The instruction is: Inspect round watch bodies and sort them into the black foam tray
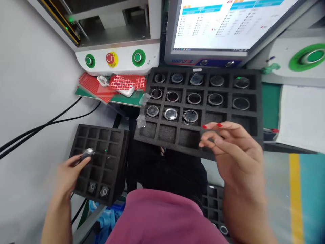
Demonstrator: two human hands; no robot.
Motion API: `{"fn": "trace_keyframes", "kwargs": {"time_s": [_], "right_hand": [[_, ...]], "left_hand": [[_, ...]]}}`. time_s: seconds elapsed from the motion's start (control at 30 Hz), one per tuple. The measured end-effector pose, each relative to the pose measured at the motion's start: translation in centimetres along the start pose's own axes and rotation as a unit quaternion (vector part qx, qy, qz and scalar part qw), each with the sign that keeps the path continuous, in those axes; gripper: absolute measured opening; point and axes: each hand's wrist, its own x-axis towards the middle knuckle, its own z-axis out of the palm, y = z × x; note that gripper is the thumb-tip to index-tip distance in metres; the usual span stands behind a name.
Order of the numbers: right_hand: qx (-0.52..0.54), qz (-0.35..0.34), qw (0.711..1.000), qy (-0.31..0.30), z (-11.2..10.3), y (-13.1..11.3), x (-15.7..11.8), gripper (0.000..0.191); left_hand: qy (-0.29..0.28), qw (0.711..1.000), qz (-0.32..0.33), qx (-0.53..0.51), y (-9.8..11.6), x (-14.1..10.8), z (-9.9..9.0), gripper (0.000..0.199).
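Above the left side of the left foam tray (111,162): left hand (72,168), slightly blurred, thumb and fingers closed in a pinch on a small, dark, shiny-edged piece, probably a watch (87,153). Contact with the pocket walls: not possible to tell. Over the near right part of the large foam tray (257,101): right hand (235,149), fingers loosely curled and part open, no held thing visible.

Grip the watch by its sides, fingertips off the face. Move straight up or down through the pocket opening, clear of the foam dividers. Avoid tilting; a smooth edge may slip from a light pinch. Avoid brushing the round watches (190,116) in the large tray, thirteen in view, with the right fingers. Watch for loose clear film (141,121) at the left edge of that tray.

Farther out: two small watches (104,191) in the near row of the left tray. Beyond the large tray, a lit screen (213,28); to its left, a red stop button (110,58) between two green buttons (137,57).
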Motion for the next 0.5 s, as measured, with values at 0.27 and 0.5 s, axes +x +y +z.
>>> {"fn": "trace_keyframes", "kwargs": {"time_s": [0.27, 0.5], "right_hand": [[-0.018, -0.051, 0.992, 0.113, -2.3, -1.8, -1.5, 0.026], [-0.036, -0.037, 0.973, 0.224, -6.9, -0.8, -3.5, 0.024]], "left_hand": [[-0.324, 0.812, 0.468, -0.128, 24.5, -3.2, 15.8, 0.016], [-0.266, 0.817, 0.502, -0.099, 31.0, -4.1, 21.4, 0.016]]}}
